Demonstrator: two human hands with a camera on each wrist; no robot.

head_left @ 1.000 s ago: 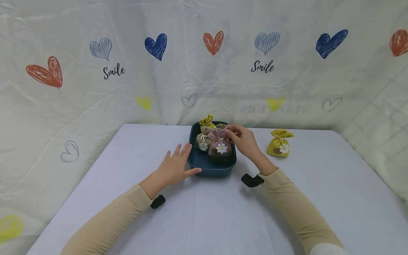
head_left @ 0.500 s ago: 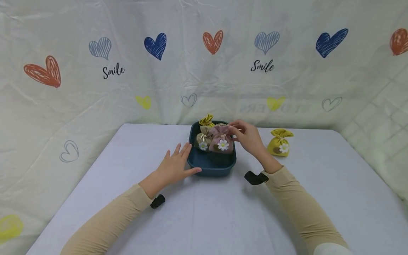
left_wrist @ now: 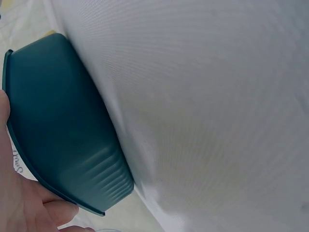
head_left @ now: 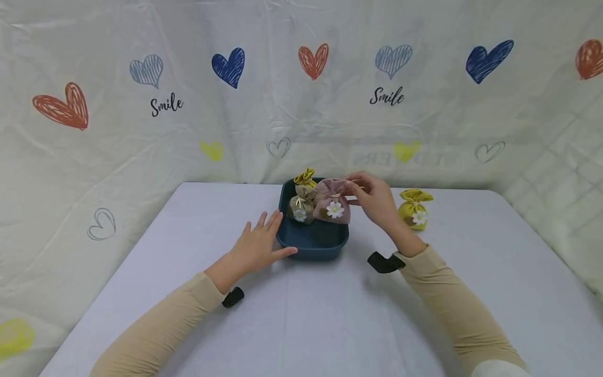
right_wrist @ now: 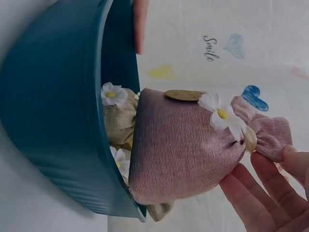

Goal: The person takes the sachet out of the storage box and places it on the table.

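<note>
Pouch [right_wrist: 186, 154] shows weave, right-wrist view only.

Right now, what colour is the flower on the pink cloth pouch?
White flower, yellow-centred; best in right wrist view.

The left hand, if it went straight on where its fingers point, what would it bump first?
The blue tub: the left hand touches its rim. Past that, it might reach the beige bag inside, but depth is hard to judge.
</note>
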